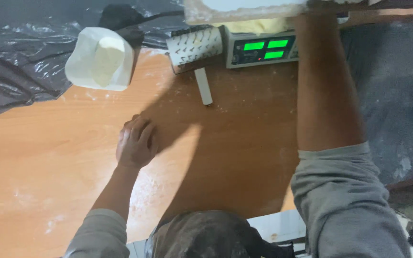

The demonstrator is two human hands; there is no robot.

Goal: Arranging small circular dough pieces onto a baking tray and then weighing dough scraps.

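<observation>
My left hand [137, 141] lies palm down on the orange wooden table [48, 157], fingers curled and close together; whatever might be under the palm is hidden. My right forearm [326, 91] stretches to the top edge beside a digital scale [259, 48] with green lit displays. That hand itself is out of sight past a pale tray edge [244, 9]. A lump of yellowish dough [254, 25] sits on the scale.
A white patterned tool [194, 47] with a white handle lies left of the scale. A white faceted block [100, 58] sits at the back left on black plastic sheeting [15, 57]. Dark grey cloth [393, 95] covers the right side. Flour dusts the table.
</observation>
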